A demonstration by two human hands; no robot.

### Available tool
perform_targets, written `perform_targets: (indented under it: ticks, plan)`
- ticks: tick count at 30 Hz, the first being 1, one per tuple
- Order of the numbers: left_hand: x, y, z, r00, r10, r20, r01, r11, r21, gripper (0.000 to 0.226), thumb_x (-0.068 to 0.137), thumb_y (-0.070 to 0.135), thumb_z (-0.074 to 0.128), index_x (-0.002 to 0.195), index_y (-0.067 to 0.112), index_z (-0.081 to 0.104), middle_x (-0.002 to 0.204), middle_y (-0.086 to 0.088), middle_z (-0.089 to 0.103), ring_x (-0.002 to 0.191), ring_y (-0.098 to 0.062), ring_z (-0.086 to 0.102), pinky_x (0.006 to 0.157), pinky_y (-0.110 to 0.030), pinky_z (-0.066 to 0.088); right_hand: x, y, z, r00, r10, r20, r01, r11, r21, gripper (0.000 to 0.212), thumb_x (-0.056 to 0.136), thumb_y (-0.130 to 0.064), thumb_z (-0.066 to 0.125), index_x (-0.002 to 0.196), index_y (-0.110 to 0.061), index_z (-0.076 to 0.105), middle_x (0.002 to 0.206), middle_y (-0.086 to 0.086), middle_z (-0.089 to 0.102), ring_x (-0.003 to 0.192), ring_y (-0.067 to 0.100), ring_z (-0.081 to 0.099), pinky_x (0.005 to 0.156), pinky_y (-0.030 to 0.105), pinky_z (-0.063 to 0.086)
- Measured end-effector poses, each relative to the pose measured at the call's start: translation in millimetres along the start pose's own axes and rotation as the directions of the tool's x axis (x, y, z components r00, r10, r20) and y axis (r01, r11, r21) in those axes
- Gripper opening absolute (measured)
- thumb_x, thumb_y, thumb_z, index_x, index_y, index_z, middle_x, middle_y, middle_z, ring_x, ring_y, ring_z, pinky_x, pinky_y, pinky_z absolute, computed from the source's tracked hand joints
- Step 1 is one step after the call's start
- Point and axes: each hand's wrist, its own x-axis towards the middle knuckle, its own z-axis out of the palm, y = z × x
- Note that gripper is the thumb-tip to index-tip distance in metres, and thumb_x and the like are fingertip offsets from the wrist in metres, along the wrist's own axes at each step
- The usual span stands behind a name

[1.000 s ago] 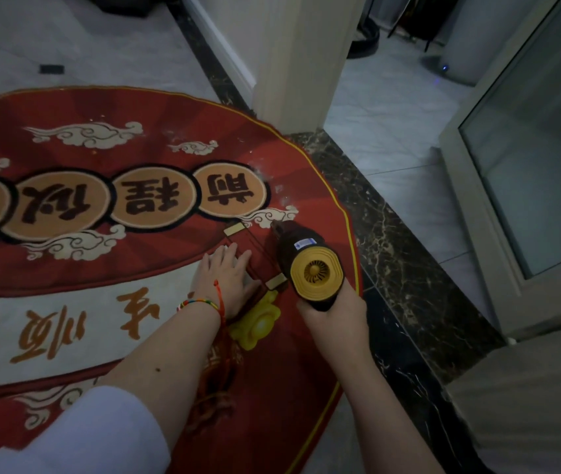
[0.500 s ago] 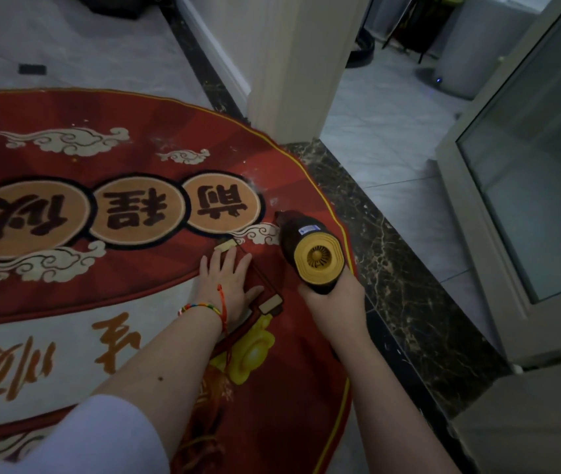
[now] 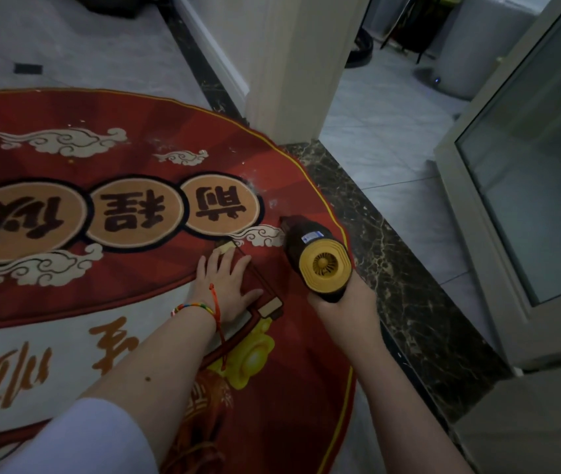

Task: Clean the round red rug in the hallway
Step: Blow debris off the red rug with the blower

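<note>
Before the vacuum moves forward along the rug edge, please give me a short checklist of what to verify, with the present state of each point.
1. Right hand grips the vacuum firmly: ok.
2. Nozzle points down at the rug: ok; whether it touches, cannot tell.
3. Left hand lies flat, holding the rug down: ok.
4. Left fingers clear of the nozzle: ok, a gap shows.
5. Pale specks ahead of the nozzle remain to be picked up: not ok.
6. Vacuum is running: cannot tell.
</note>
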Motion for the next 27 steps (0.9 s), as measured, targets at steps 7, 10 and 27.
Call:
perform_targets:
  ticks: [7,10,27]
  plan:
    - [12,-1,-9,0.996,-0.08,0.039,0.081,0.997,-0.016,0.092,0.078,0.081,0.033,0.15,0.037,-0.005,0.159,-0.002,-0.016,0.144,-0.036,-0.015,0.113,-0.061,-0.005,14,-1,1,1.0,0.007,-0.009,-0.007,0.999,0.045,0.034,0.07,-0.025,0.073,0.1,-0.025,0.06,0.091,-0.005,0.064,0.091,0.02,0.062,0.076,0.031,0.049]
    - [22,4,-13,0.994,-0.093,0.054,0.094,0.996,-0.012,0.097,0.074,0.084,0.035,0.15,0.04,-0.006,0.159,-0.003,-0.016,0.143,-0.039,-0.015,0.112,-0.064,-0.004,24,-5,5,1.0,-0.006,-0.011,0.006,1.0,0.026,0.033,0.069,-0.027,0.073,0.099,-0.026,0.058,0.089,-0.008,0.062,0.092,0.018,0.062,0.075,0.031,0.049]
    - [54,-9,-17,0.975,-0.186,0.124,0.201,0.972,-0.123,0.122,0.047,0.096,0.044,0.146,0.049,-0.01,0.155,-0.002,-0.027,0.14,-0.037,-0.027,0.104,-0.069,-0.011,22,4,5,0.996,-0.077,0.053,0.076,0.997,0.01,0.031,0.068,-0.02,0.073,0.094,-0.029,0.058,0.082,-0.016,0.059,0.088,0.015,0.062,0.068,0.025,0.042]
